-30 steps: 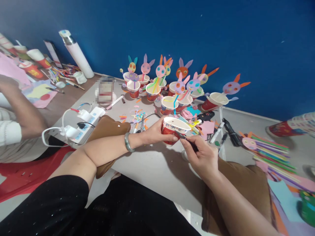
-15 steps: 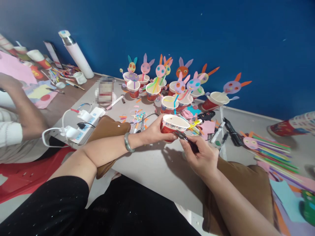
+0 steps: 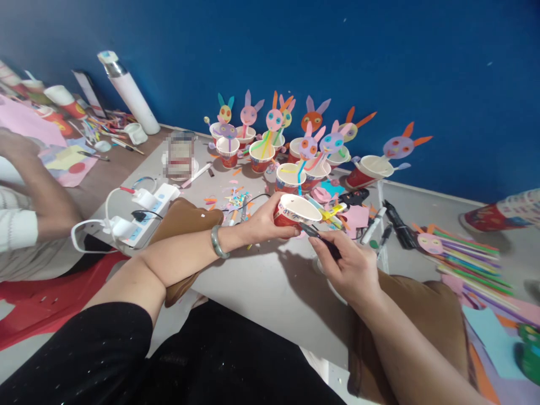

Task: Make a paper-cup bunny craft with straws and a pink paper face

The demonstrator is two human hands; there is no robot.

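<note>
My left hand (image 3: 270, 222) is closed around a red and white paper cup (image 3: 282, 214), its mouth tipped towards me. A slim black-handled tool (image 3: 331, 246) is gripped in my right hand (image 3: 352, 270). Its narrow dark tip meets the cup's right side near my left thumb; whether it is scissors or pliers I cannot tell. Behind the cup stand several paper cups (image 3: 262, 163) with coloured straws and paper rabbit heads (image 3: 274, 120). Paper scraps (image 3: 238, 199) and small scissors (image 3: 243, 209) lie to the cup's left.
A white power strip (image 3: 158, 208) with plugs and a brown cushion (image 3: 179, 222) lie left. Another brown cushion (image 3: 415, 320) is under my right forearm. Straws (image 3: 472, 261), a black glue gun (image 3: 399, 225) and stacked cups (image 3: 485, 218) lie right. Another person's arm (image 3: 46, 180) is at far left.
The cup and my left hand have shifted slightly left and up. My right hand has turned a little, and the tool's tip shows lower against the cup's side.
</note>
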